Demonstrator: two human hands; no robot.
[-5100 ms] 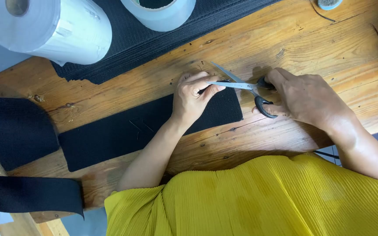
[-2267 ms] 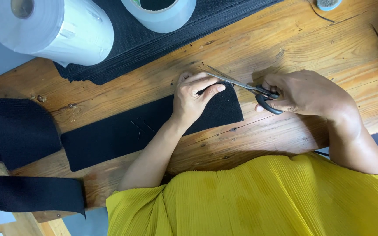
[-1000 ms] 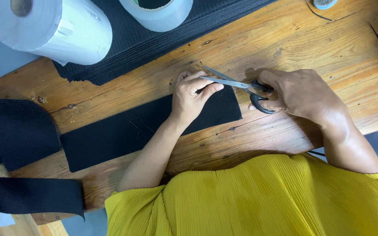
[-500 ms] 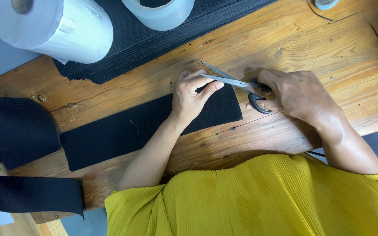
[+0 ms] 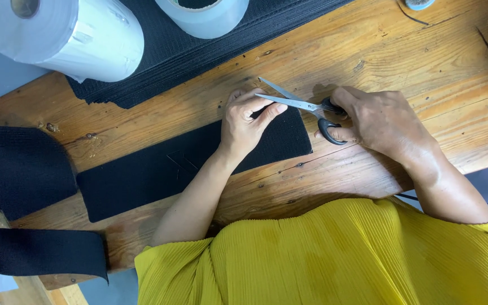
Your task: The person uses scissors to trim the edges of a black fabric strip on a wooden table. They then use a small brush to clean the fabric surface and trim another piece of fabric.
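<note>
Looking straight down at a wooden table (image 5: 402, 51), the person's left hand (image 5: 247, 121) lies flat on the right end of a black strip (image 5: 187, 166), fingers spread loose and pressing it to the wood rather than gripping anything. The right hand (image 5: 382, 121) is closed on the black handles of the scissors (image 5: 303, 107), thumb and fingers through the loops, and the blades are parted a little, pointing left right at the left fingertips along the strip's top right edge. Can't tell if the blades are actually biting into the fabric, the left fingers cover that spot. The strip runs long across the middle of the table, slanting up from lower left to right, and lies flat. Behind it, toward the far edge, there's a bigger black sheet (image 5: 210, 51) with a ragged front edge, and two white rolls sit on it: a big one (image 5: 69, 34) at top left lying on its side, and a second roll (image 5: 204, 14) just right of it, partly out of view. Off the left side, two more black pieces, one (image 5: 21, 166) draped over the table's end, another (image 5: 35, 254) lower down by the near corner. The yellow top (image 5: 334, 260) fills the bottom of the view.
</note>
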